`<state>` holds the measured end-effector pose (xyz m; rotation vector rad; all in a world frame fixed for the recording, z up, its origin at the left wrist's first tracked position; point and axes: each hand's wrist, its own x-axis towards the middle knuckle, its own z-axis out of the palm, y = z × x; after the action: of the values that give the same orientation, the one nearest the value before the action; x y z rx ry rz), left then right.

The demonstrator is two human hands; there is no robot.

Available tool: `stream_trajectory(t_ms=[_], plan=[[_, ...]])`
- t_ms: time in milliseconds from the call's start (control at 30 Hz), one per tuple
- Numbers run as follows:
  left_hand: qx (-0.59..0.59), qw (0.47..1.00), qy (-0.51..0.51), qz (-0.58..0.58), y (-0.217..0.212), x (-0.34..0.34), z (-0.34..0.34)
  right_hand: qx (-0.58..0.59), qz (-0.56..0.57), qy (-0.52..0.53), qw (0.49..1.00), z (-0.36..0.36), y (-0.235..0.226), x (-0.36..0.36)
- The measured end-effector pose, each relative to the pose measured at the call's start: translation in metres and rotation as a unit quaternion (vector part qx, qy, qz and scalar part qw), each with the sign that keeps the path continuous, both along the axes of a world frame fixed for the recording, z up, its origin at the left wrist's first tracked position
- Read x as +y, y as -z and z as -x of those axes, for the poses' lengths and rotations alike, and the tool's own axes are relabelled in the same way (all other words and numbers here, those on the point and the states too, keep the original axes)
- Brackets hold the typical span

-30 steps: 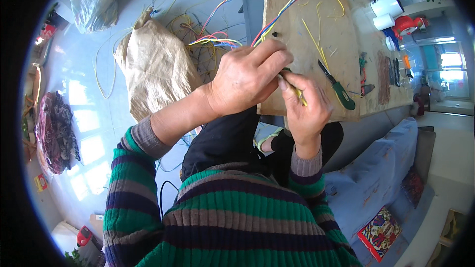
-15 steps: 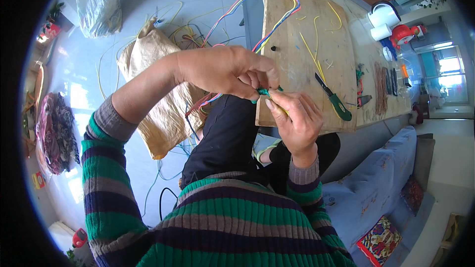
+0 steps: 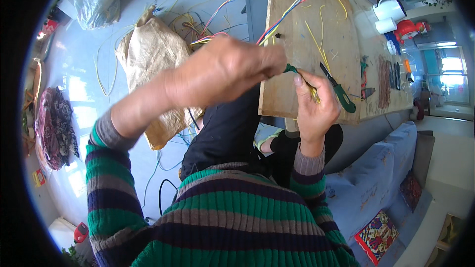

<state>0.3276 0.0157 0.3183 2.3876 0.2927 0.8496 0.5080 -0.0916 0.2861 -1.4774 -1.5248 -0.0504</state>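
Note:
A short green twisted strand, perhaps tape or wire, spans the gap between my hands above the near edge of the wooden board. My right hand pinches its right end, with yellow wires lying along the fingers. My left hand is smeared by motion, its fingers curled closed at the strand's left end; what lies inside them is hidden. A bundle of red, blue, yellow and white wires loops over the board and passes behind my left hand. A green-handled knife lies right of my right hand.
The wooden board carries loose yellow wire pieces. Beyond it are brown wires, pliers and a white kettle. A tan sack and tangled wires lie on the floor at left; a blue-covered sofa is at right.
Both hands have shifted right, and my left hand has risen. More of the green strand shows between them, and yellow wires now show in my right hand. The view has shifted slightly.

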Motion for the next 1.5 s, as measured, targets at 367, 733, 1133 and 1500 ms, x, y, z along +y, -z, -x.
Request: stream_trajectory(t_ms=[367, 733, 1133, 1500], plan=[[-0.157, 0.967, -0.113, 0.166, 0.073, -0.074, -0.040, -0.041, 0.003, 0.019, 0.999, 0.002, 0.003, 0.006], [-0.318, 0.384, 0.109, 0.860, 0.102, -0.083, -0.073, -0.043, -0.026, 0.015, 0.999, 0.003, 0.000, -0.002], [-0.399, 0.202, 0.148, 0.882, 0.088, -0.076, -0.065, -0.020, -0.019, 0.022, 0.999, -0.002, 0.009, -0.010], [-0.427, 0.181, 0.214, 0.859, 0.099, -0.080, -0.060, -0.043, -0.008, 0.004, 0.999, -0.005, 0.022, -0.017]])
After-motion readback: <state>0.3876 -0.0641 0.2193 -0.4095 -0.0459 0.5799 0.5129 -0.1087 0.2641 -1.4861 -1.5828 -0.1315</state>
